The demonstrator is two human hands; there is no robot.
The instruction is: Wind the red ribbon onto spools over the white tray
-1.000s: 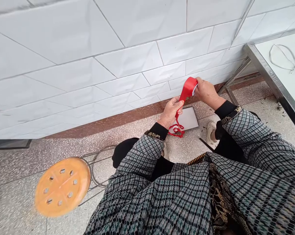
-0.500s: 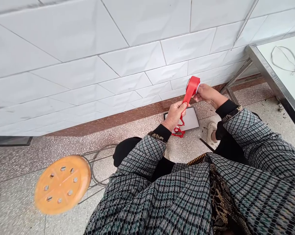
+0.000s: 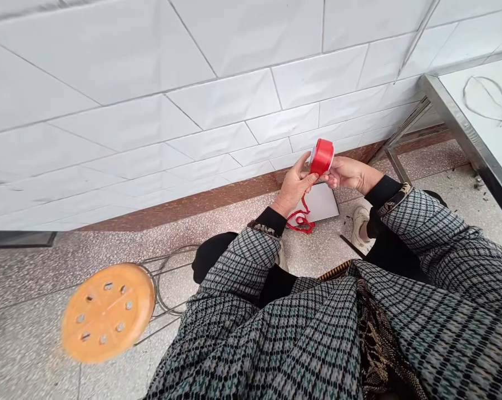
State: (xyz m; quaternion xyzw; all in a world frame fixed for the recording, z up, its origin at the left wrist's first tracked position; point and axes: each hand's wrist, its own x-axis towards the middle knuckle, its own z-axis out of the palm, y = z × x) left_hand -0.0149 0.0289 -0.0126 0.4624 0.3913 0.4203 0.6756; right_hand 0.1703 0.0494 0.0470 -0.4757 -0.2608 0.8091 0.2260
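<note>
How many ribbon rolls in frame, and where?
1: the red ribbon roll, in the left hand, with the fingertips of the right hand close by its lower end. Any behind the checked coat would be hidden.

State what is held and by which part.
The left hand holds the red ribbon roll by its lower left; whether the right hand grips it is unclear.
</note>
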